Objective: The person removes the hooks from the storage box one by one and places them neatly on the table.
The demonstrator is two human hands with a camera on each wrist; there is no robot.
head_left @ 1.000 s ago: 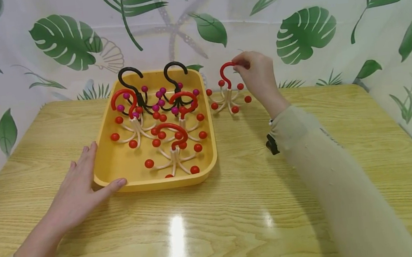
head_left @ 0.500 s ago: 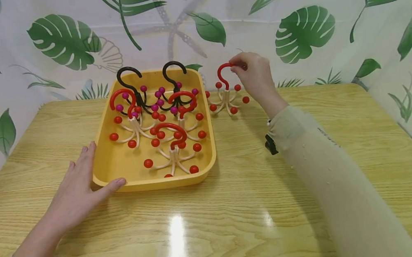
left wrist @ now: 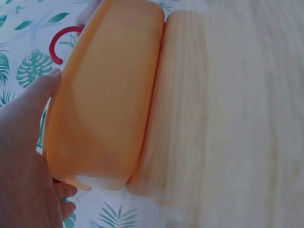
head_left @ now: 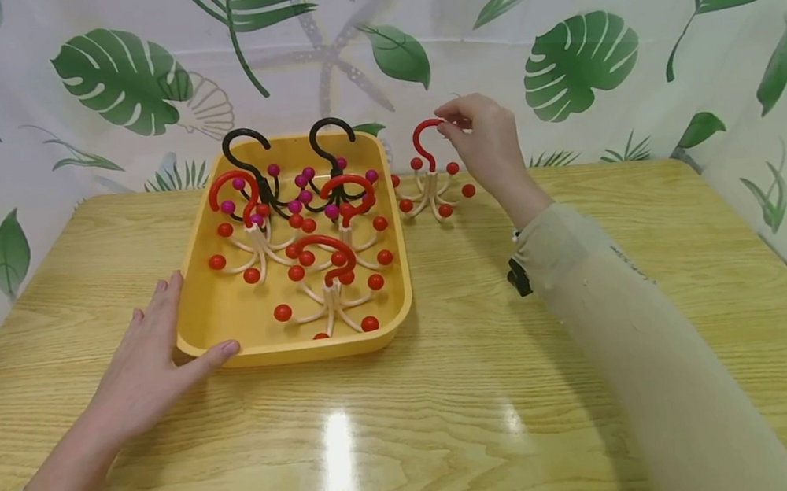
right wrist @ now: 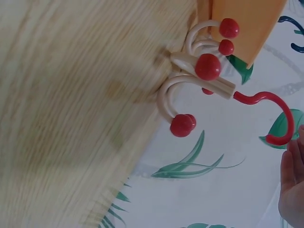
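Observation:
A cream claw hanger (head_left: pixel 433 185) with a red top hook and red ball tips stands upright on the table, right of the yellow tray (head_left: pixel 283 354). My right hand (head_left: pixel 486 135) is at the free end of its hook; in the right wrist view the fingers (right wrist: pixel 288 171) look straight, not closed round the hook (right wrist: pixel 278 107). Fingers fairly straight and spread, my left hand (head_left: pixel 142 368) rests against the tray's near-left corner, thumb on the front rim. Inside the tray are three more cream-and-red hangers (head_left: pixel 331 299) and two black hangers (head_left: pixel 264 188) with magenta balls.
A wood-grain table (head_left: pixel 479 395) carries the tray and the hanger. Behind it hangs a white cloth (head_left: pixel 455 2) printed with green leaves, close to the tray's back edge and the lone hanger.
My right hand's fingers have loosened from the red hook's end, the index finger rising slightly. The hanger stays standing. My left hand and the tray keep their places.

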